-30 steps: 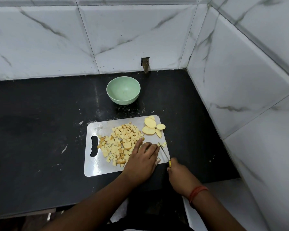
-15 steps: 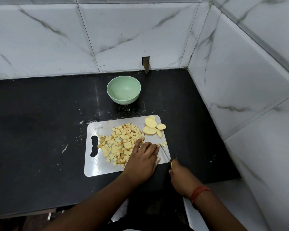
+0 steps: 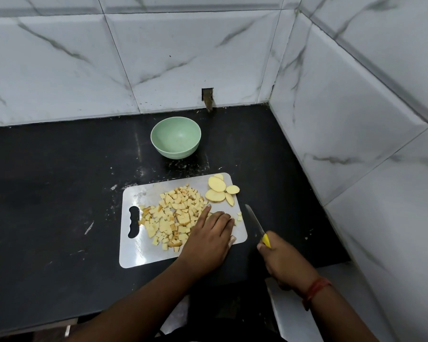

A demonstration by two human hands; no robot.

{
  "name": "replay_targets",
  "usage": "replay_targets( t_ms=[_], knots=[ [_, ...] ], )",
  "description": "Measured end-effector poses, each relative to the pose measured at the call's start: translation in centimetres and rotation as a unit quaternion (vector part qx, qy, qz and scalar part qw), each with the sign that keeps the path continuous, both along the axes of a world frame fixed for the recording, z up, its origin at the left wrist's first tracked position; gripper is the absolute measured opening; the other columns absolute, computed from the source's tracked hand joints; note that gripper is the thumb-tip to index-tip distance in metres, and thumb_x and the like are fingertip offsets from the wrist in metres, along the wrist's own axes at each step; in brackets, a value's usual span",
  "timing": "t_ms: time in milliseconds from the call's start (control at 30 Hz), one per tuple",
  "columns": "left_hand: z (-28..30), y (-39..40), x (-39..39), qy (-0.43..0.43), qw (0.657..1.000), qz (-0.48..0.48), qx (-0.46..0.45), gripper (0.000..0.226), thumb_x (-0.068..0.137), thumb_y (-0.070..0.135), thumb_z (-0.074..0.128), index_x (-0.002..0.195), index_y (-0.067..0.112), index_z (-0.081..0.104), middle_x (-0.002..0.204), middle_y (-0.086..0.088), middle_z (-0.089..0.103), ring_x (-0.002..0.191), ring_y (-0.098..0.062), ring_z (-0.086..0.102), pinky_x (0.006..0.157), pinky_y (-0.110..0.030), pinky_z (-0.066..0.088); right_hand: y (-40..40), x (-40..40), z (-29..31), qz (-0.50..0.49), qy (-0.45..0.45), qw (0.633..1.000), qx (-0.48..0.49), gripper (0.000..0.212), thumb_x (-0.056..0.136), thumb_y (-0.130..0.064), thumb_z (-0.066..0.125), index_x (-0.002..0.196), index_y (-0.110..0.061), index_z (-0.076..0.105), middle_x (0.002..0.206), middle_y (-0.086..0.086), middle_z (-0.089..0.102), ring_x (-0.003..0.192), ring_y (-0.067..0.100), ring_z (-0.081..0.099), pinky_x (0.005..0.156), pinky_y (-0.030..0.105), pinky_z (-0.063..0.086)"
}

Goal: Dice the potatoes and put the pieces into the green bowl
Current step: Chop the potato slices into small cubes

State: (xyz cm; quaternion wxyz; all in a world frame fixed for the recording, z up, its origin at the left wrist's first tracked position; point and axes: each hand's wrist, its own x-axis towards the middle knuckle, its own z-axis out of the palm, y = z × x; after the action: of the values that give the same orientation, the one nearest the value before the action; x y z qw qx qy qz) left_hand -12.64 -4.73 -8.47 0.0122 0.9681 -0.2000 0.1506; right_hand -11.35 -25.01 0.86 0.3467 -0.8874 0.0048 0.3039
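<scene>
Evidently dicing is in hand: the left hand (image 3: 208, 239) is laid flat, fingers straight, against the diced pile (image 3: 176, 213); the knife (image 3: 255, 222) is gripped by the right hand (image 3: 281, 260). Beyond the fingertips, slices (image 3: 219, 191) await cutting (green bowl (image 3: 176, 137) farther off, unfilled).

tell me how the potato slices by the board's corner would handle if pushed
The slices lie flat, so they would likely slide, not roll. Their cut faces look moist, so probably slippery on the smooth board. One already overhangs the edge and may drop onto the counter.
</scene>
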Motion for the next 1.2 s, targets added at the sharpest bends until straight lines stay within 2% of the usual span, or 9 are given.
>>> replay_targets(
  t_ms=[167, 333, 433, 533, 633, 767, 900, 1100, 1200],
  knots=[
    [1.0, -1.4, 1.9, 0.034, 0.998, -0.061, -0.006, 0.054, 0.102, 0.043, 0.047, 0.143, 0.008, 0.053, 0.142, -0.007, 0.055, 0.134, -0.023, 0.048, 0.122, -0.047, 0.029, -0.1, 0.4, 0.3, -0.035, -0.013, 0.999, 0.018, 0.022, 0.099, -0.027, 0.05, 0.083, -0.013, 0.046, 0.065, 0.004, 0.05, 0.06, 0.018, 0.049, 0.06, 0.031, 0.039],
    [0.8, -0.3, 2.0, 0.065, 0.997, -0.048, 0.011, 0.056, 0.104, 0.045, 0.037, 0.138, 0.006, 0.058, 0.139, -0.005, 0.055, 0.134, -0.022, 0.047, 0.126, -0.039, 0.013, -0.3, 0.4, 0.5, -0.023, -0.005, 0.999, 0.025, 0.019, 0.099, -0.028, 0.049, 0.086, -0.013, 0.048, 0.064, 0.001, 0.05, 0.058, 0.015, 0.049, 0.058, 0.029, 0.039],
    [0.7, 1.4, 1.3, 0.073, 0.997, -0.037, 0.015, 0.055, 0.104, 0.045, 0.038, 0.139, 0.008, 0.057, 0.138, -0.004, 0.054, 0.136, -0.022, 0.044, 0.126, -0.043, 0.016, -0.5, 0.5, 0.3, -0.022, 0.005, 0.999, 0.04, 0.02, 0.099, -0.028, 0.048, 0.084, -0.015, 0.046, 0.06, 0.002, 0.048, 0.052, 0.015, 0.047, 0.055, 0.031, 0.039],
    [0.9, 2.4, 1.2, 0.076, 0.996, -0.035, 0.013, 0.053, 0.105, 0.045, 0.039, 0.144, 0.013, 0.054, 0.145, -0.006, 0.052, 0.142, -0.024, 0.041, 0.124, -0.047, 0.022, -0.2, 0.4, 0.2, -0.024, 0.007, 0.998, 0.052, 0.021, 0.099, -0.028, 0.048, 0.084, -0.014, 0.044, 0.058, 0.002, 0.047, 0.047, 0.013, 0.045, 0.052, 0.031, 0.039],
    [2.0, 1.9, 2.5, 0.084, 0.996, -0.025, -0.006, 0.054, 0.105, 0.046, 0.037, 0.146, 0.014, 0.052, 0.153, -0.008, 0.046, 0.146, -0.023, 0.036, 0.126, -0.046, 0.016, 0.1, 0.4, 0.4, -0.015, 0.008, 0.998, 0.053, 0.023, 0.1, -0.028, 0.047, 0.089, -0.008, 0.044, 0.058, 0.002, 0.046, 0.046, 0.012, 0.043, 0.051, 0.03, 0.037],
    [3.4, 1.2, 4.9, 0.097, 0.994, -0.013, 0.05, 0.056, 0.105, 0.049, 0.032, 0.135, 0.012, 0.06, 0.155, -0.012, 0.044, 0.149, -0.025, 0.032, 0.126, -0.048, 0.011, 0.4, 0.4, 0.6, 0.004, -0.001, 0.999, 0.041, 0.024, 0.1, -0.029, 0.046, 0.094, -0.006, 0.045, 0.063, 0.005, 0.047, 0.053, 0.014, 0.044, 0.056, 0.033, 0.038],
    [3.6, 0.8, 5.9, 0.105, 0.989, -0.038, 0.094, 0.055, 0.104, 0.048, 0.031, 0.129, 0.012, 0.063, 0.144, -0.011, 0.054, 0.14, -0.027, 0.043, 0.127, -0.048, 0.01, 0.3, 0.4, 0.7, -0.011, 0.008, 0.998, 0.054, 0.023, 0.1, -0.027, 0.047, 0.095, -0.005, 0.046, 0.06, 0.003, 0.047, 0.048, 0.011, 0.044, 0.054, 0.031, 0.039],
    [3.2, 0.4, 5.8, 0.104, 0.99, -0.063, 0.076, 0.047, 0.104, 0.044, 0.04, 0.124, 0.01, 0.066, 0.127, -0.007, 0.06, 0.125, -0.025, 0.051, 0.125, -0.042, 0.021, -0.2, 0.5, 0.2, -0.022, 0.007, 0.998, 0.057, 0.022, 0.1, -0.029, 0.048, 0.093, -0.009, 0.046, 0.059, 0.002, 0.048, 0.048, 0.011, 0.045, 0.053, 0.031, 0.039],
    [3.0, 0.3, 5.5, 0.104, 0.99, -0.078, 0.049, 0.045, 0.103, 0.041, 0.043, 0.118, 0.008, 0.068, 0.122, -0.007, 0.059, 0.117, -0.026, 0.052, 0.116, -0.039, 0.033, -0.3, 0.6, 0.0, -0.022, -0.002, 0.998, 0.057, 0.021, 0.099, -0.03, 0.048, 0.091, -0.01, 0.046, 0.059, 0.003, 0.049, 0.048, 0.012, 0.046, 0.053, 0.032, 0.039]
  ],
)
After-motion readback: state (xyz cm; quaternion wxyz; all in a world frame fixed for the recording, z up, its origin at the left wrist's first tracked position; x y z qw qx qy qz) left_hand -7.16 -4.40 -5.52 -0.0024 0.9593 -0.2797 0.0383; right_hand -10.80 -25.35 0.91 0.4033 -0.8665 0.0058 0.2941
